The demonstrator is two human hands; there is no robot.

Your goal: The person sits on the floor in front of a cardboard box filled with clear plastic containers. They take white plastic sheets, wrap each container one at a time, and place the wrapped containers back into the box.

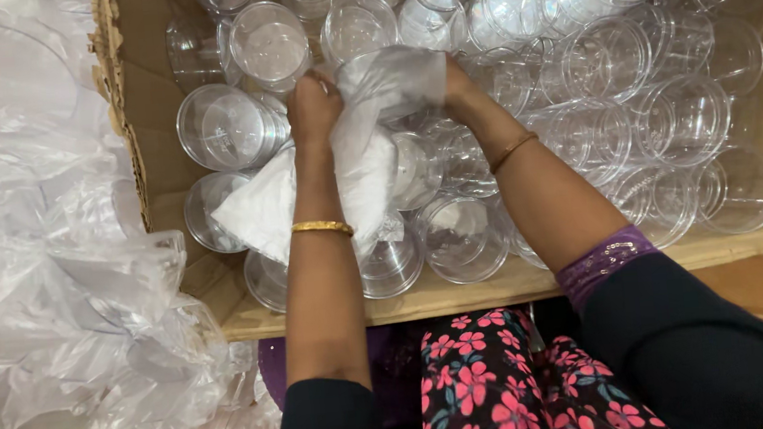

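My left hand (313, 107) and my right hand (457, 88) both grip the top edge of a clear plastic bag (389, 85), holding it over a cardboard box (150, 97). A white cloth or paper (266, 206) hangs below the bag beside my left forearm. Several clear plastic jars (227, 127) lie packed in the box around and under my hands. Each wrist wears a gold bangle.
A large heap of crumpled clear plastic bags (55, 271) fills the left side next to the box. More clear jars (657, 107) crowd the box's right half. The box's front edge (462, 295) sits just above my lap.
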